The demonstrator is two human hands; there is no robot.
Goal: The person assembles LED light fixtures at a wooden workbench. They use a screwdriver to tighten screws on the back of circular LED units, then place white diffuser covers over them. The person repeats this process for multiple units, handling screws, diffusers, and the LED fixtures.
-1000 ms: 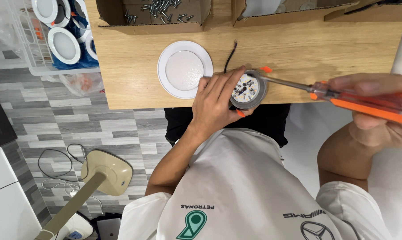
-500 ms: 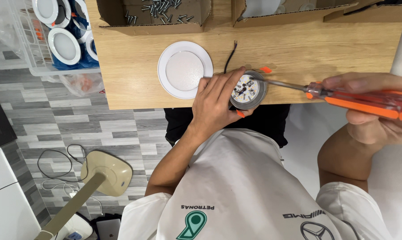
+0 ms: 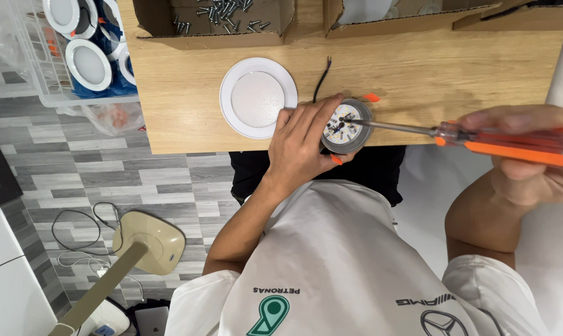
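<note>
A: While the left hand [image 3: 303, 146] is closed around the round lamp module [image 3: 346, 126] at the near edge of the surface [image 3: 418, 74], where does the screwdriver [image 3: 480, 142] lie?

B: Right hand [image 3: 530, 155] wrapped on its orange handle; shaft runs horizontally leftward, tip apparently seated on the module's face. White diffuser [image 3: 258, 98] lies just left.

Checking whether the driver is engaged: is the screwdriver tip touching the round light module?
Touching. In the head view the screwdriver shaft ends on the face of the round light module, no gap visible, while the left hand grips the module's rim.
</note>
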